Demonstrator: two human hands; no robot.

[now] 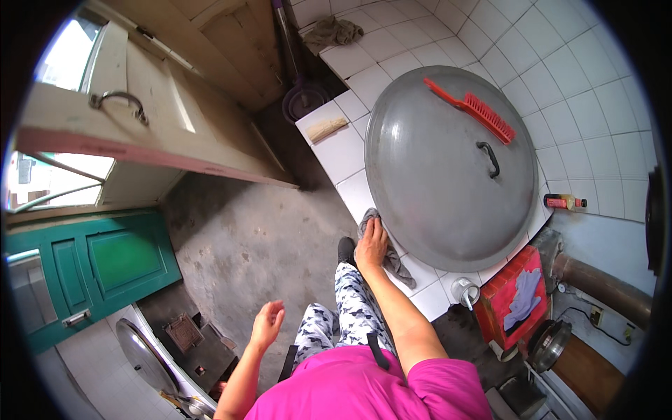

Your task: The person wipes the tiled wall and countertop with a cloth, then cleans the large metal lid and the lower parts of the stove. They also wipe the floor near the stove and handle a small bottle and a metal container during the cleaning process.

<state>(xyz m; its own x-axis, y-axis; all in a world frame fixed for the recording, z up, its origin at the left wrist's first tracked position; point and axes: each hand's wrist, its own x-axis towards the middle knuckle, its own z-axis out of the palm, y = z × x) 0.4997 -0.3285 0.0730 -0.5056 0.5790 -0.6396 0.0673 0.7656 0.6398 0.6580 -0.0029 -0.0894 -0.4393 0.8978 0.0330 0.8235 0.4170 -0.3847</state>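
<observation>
My right hand (372, 245) presses a grey cloth (400, 269) against the front edge of the white-tiled counter (353, 192), its fingers closed over part of it. The cloth's loose end trails toward me along the edge. Just beyond it sits a large round grey metal lid (441, 175) with a black handle (488, 159). On the lid lies a red long-handled brush (483, 115), bristles along one side. My left hand (267, 323) hangs in the air over the floor to the left, holding nothing, its fingers extended.
A pale scrubbing brush (327, 129) and a dark rag (334, 33) lie farther along the counter. A bottle (564, 202) rests by the wall. Nearer are a metal cup (465, 291) and a red surface (514, 297) with a grey cloth. An open wooden door (168, 119) stands left.
</observation>
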